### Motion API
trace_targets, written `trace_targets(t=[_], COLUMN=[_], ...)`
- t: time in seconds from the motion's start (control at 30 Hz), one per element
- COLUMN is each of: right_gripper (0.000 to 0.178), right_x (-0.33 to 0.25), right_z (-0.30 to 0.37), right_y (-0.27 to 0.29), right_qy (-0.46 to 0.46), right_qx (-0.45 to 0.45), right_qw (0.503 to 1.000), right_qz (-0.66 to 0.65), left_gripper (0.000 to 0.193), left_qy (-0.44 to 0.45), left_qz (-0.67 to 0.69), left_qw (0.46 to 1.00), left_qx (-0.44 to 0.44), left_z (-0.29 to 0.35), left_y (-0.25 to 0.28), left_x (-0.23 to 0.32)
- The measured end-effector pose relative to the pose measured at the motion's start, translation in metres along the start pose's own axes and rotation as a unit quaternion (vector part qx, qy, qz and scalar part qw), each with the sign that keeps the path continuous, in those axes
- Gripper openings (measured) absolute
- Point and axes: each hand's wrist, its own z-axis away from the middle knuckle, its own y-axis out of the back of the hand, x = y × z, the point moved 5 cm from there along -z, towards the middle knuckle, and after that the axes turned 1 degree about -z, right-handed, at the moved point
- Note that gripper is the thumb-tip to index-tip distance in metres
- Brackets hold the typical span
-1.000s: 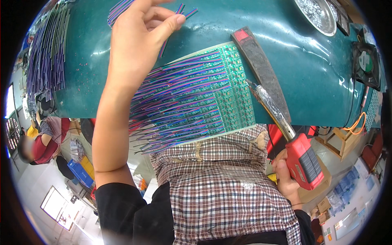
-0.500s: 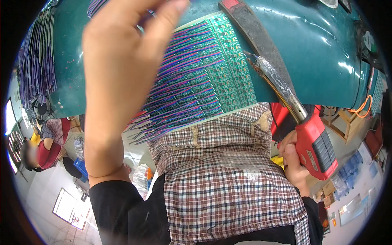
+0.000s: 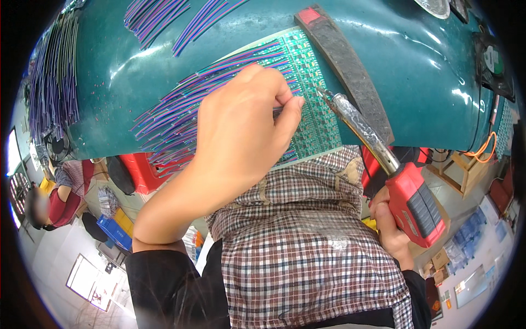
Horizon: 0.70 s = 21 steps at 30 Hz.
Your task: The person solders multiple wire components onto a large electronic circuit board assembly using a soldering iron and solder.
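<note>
My left hand (image 3: pixel 246 120) is closed in a pinch over a green panel of small circuit boards (image 3: pixel 309 60). A short bit of dark bluish wire shows between its thumb and forefinger, mostly hidden by the hand. Many blue, red and black wires (image 3: pixel 170 109) run left from the panel in rows. At the right, my right hand (image 3: pixel 390 227) is wrapped round the red grip of a soldering gun (image 3: pixel 422 203). The gun's barrel is wrapped in foil, and its tip points up at the panel's right edge.
A dark curved bar with a red end (image 3: pixel 350 66) lies right of the panel. Loose wire bundles (image 3: pixel 156 19) lie on the green table cover (image 3: pixel 438 115), and more wires (image 3: pixel 52 82) hang at the left. A black fan (image 3: pixel 493 60) stands far right. Another person (image 3: pixel 63 200) sits at left.
My left hand has come down and right from the far side to the wired panel, uncovering wire bundles behind. The soldering gun has shifted slightly left with my right hand.
</note>
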Motion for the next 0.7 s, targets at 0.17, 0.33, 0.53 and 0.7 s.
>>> trace_targets(t=[0.17,0.33,0.53,0.7], right_gripper=[0.027,0.03,0.03,0.03], right_x=[0.0004,0.0061,0.0085,0.0063], right_z=[-0.0016,-0.0002,0.0002,-0.0033], right_y=[-0.0066,-0.0059,-0.0072,-0.0074], right_qy=[-0.025,-0.013,-0.049,-0.046], right_qx=[0.02,0.004,-0.017,-0.025], right_qw=[0.998,1.0,0.997,0.997], right_qz=[-0.056,-0.027,-0.05,-0.051], left_gripper=[0.015,0.017,0.019,0.019], left_qy=[-0.019,-0.008,-0.013,-0.013], left_qz=[-0.005,-0.006,-0.006,-0.012], left_qw=[0.999,1.0,0.999,0.999], left_qx=[0.027,0.027,0.036,0.044], left_z=[-0.0021,-0.0019,-0.0024,-0.0012], left_y=[-0.0023,-0.0041,-0.0053,-0.007], left_x=[-0.0008,0.0004,0.0006,0.0007])
